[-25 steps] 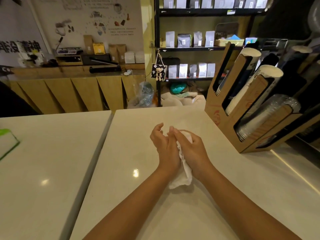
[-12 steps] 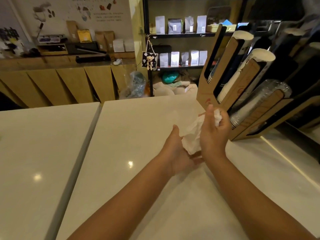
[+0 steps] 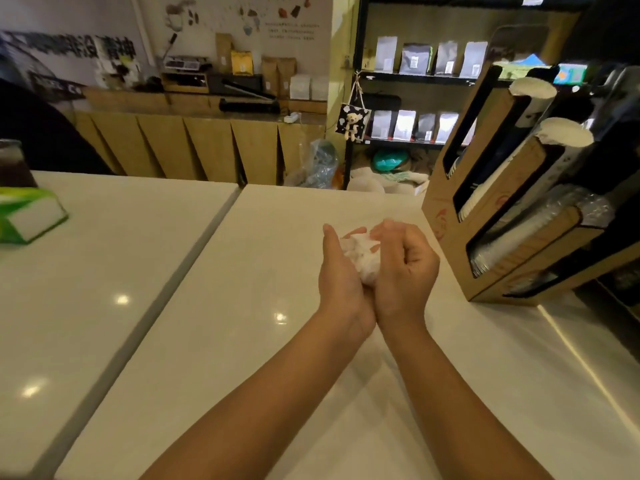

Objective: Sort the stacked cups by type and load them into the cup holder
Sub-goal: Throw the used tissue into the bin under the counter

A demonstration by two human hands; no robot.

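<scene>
A crumpled white tissue is pressed between my left hand and my right hand, above the middle of the white counter. Both hands curl around it, palms facing each other. To the right stands the brown cardboard cup holder, tilted back. Its slots hold a stack of white paper cups, another white stack behind it, and a stack of clear plastic cups in a lower slot. My hands are left of the holder and do not touch it.
A green and white tissue box lies at the far left of the counter, with a dark cup behind it. A seam divides the two countertops. A black shelf with bagged goods stands behind.
The tissue went from a loose sheet wiped along my left hand to a tight ball squeezed between both palms. My right hand dropped back from near the holder.
</scene>
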